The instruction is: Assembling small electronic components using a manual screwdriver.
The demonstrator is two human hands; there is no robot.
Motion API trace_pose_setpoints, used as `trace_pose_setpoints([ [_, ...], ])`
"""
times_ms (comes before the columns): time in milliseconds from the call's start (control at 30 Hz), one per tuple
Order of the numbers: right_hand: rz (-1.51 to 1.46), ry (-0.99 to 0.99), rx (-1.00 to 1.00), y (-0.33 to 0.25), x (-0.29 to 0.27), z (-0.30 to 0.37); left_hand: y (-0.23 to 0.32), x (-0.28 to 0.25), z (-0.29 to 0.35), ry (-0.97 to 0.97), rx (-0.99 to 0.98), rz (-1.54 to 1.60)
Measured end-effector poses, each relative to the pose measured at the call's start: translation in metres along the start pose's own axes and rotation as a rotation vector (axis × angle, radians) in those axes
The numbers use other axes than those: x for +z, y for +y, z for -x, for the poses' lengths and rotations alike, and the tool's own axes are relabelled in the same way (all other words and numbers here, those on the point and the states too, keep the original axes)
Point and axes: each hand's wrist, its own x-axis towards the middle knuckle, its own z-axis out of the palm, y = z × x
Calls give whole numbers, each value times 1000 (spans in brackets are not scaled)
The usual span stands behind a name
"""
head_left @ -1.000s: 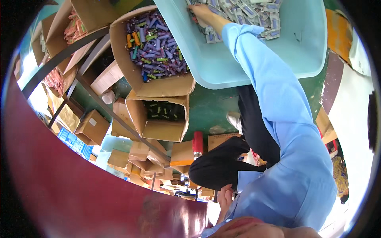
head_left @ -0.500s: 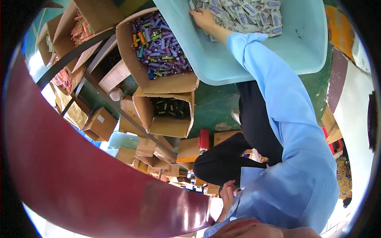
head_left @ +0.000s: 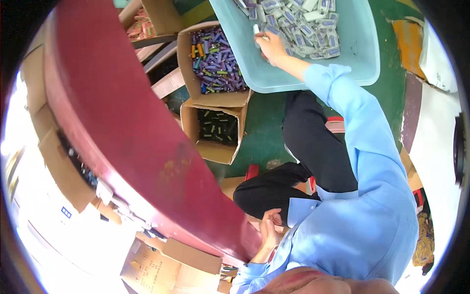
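Note:
At the near left part of the light-blue plastic tub (head_left: 364,73), my right hand (head_left: 272,49) pinches a small white piece (head_left: 256,30) that stands upright above the fingers. Its exact kind is too small to make out. Inside the tub lies a heap of small clear-and-white pieces (head_left: 313,29) with blue-purple middles, just past my hand. My left hand (head_left: 269,228) rests low by my bent leg, between the maroon surface and my shirt. Its fingers are loosely bent and a little apart, with nothing visible in them.
Left of the tub stands a carton (head_left: 183,63) of purple, green and orange cylinders. A smaller carton (head_left: 225,154) with a few green pieces sits nearer. A large curved maroon surface (head_left: 147,127) spans the left side. An open carton (head_left: 196,259) lies at the lower left.
The view has shifted, and the maroon surface covers more of the left side. My right hand has lifted off the tub's heap with a small white piece. My left hand stays low.

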Motion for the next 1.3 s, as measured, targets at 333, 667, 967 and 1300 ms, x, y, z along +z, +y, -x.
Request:
trace_pose_setpoints([
  [333,236,-369,-300,-140,-125,255,30,-6,11,1,322,233],
  [667,56,-800,-200,-138,-126,507,50,-21,8,-304,452,687],
  [967,22,-693,-599,-99,-140,542,48,-5,31,-269,664,533],
  [1300,228,-679,-596,-102,-148,561,46,4,37,-240,716,331],
])
